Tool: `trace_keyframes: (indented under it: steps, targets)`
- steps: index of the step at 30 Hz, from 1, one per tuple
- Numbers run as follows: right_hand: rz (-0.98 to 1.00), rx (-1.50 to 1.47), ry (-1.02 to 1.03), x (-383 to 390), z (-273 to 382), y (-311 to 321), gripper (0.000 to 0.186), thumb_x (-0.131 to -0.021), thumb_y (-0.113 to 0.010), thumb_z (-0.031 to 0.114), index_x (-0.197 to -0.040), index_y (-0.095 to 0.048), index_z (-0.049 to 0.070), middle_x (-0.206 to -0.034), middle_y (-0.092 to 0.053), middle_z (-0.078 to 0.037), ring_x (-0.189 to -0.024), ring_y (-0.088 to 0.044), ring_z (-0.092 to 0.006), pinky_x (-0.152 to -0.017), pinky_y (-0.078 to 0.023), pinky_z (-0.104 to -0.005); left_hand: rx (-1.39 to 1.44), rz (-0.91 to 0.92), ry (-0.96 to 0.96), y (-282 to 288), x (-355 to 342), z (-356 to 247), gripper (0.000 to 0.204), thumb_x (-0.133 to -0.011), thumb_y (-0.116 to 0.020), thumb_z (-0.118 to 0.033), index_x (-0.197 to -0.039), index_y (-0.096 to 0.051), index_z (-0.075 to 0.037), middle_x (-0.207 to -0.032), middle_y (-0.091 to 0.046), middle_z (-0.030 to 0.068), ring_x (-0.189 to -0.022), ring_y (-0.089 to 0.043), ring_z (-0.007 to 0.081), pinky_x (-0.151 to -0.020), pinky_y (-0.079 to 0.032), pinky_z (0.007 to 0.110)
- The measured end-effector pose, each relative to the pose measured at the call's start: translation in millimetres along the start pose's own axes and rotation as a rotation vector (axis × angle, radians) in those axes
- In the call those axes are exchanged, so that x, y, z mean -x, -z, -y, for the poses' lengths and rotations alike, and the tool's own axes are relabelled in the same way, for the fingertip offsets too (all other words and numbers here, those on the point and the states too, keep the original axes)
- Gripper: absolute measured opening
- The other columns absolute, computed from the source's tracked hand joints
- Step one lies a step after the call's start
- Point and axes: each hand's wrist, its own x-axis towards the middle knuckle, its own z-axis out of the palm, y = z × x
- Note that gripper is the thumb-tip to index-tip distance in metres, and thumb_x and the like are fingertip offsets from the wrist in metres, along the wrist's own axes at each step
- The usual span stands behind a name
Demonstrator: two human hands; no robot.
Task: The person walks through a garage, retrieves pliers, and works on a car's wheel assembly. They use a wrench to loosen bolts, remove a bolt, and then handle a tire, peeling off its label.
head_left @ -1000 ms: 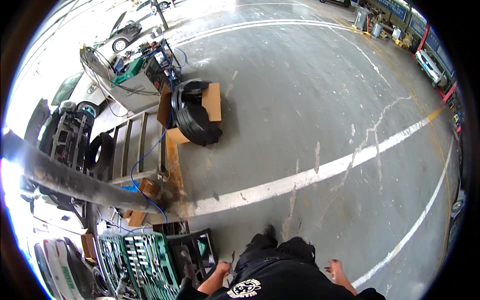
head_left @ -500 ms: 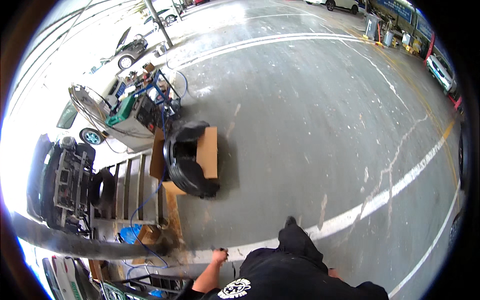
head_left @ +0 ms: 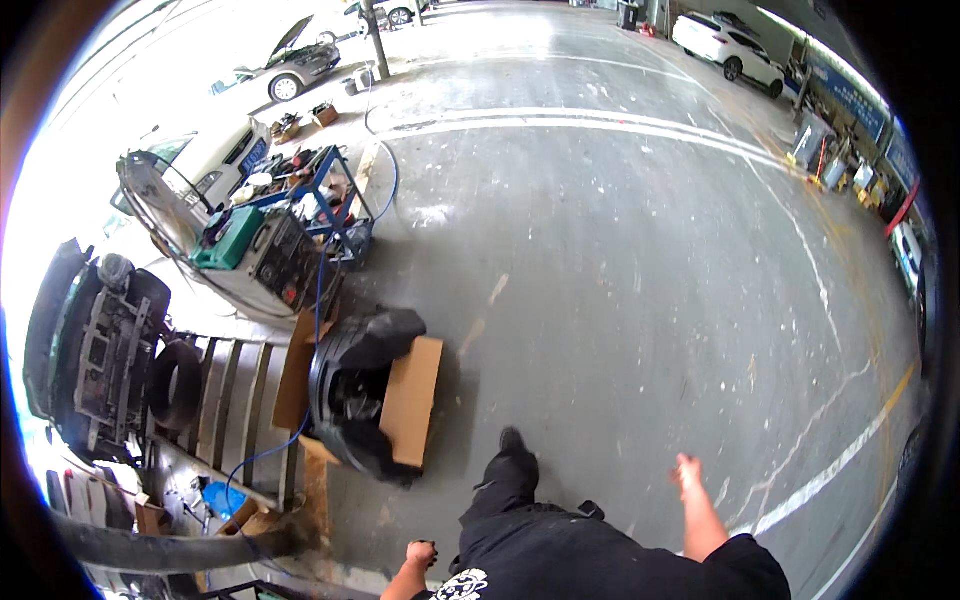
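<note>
My left hand (head_left: 421,554) hangs low at my left side, its fingers closed round something small and dark that I cannot make out. Out to my right, my right hand (head_left: 687,474) swings forward over the floor; its fingers are loosely bent and apart, with nothing visible in them. Neither hand touches anything around it. Ahead of my left hand stands an open cardboard box (head_left: 412,400) with large curved black plastic parts (head_left: 335,385) sticking out of it. They look like wheel-arch liners. One of my dark shoes (head_left: 512,440) shows ahead of my body.
A blue hose (head_left: 262,452) runs past the box. Left of it are a metal rack (head_left: 232,395), a tyre (head_left: 176,384) and a car front-end assembly (head_left: 105,355). Beyond stand a grey machine (head_left: 275,260) and a blue tool cart (head_left: 345,195). A white car (head_left: 728,50) is parked far right.
My view has turned and moved forward, bringing the box nearer. My right hand, mostly hidden before, has swung out in front. My left hand has dropped lower and stays closed.
</note>
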Motion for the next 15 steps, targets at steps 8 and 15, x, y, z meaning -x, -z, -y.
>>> trace_keyframes:
  steps: [8, 15]
  targets:
    - [0.268, 0.208, -0.252, -34, 139, -163, 0.023, -0.091, -0.061, 0.018, -0.103, -0.057, -0.002, -0.074, -0.056, -0.009, -0.059, -0.060, -0.0242, -0.051, -0.053, -0.0389, 0.432, -0.739, -0.250, 308, -106, -167, 0.034, -0.090, -0.058, -0.032, -0.092, -0.068, 0.000, -0.068, -0.066, 0.0089, -0.049, -0.058, 0.0171, -0.046, -0.047, 0.032]
    - [0.085, 0.259, -0.420, -174, 215, -218, 0.022, -0.087, -0.062, 0.019, -0.095, -0.062, -0.001, -0.076, -0.062, -0.010, -0.062, -0.061, -0.0237, -0.053, -0.050, -0.0383, 0.802, -0.679, -0.092, 534, -185, -421, 0.026, -0.090, -0.058, -0.022, -0.094, -0.065, 0.003, -0.071, -0.065, 0.0081, -0.054, -0.057, 0.0147, -0.050, -0.046, 0.031]
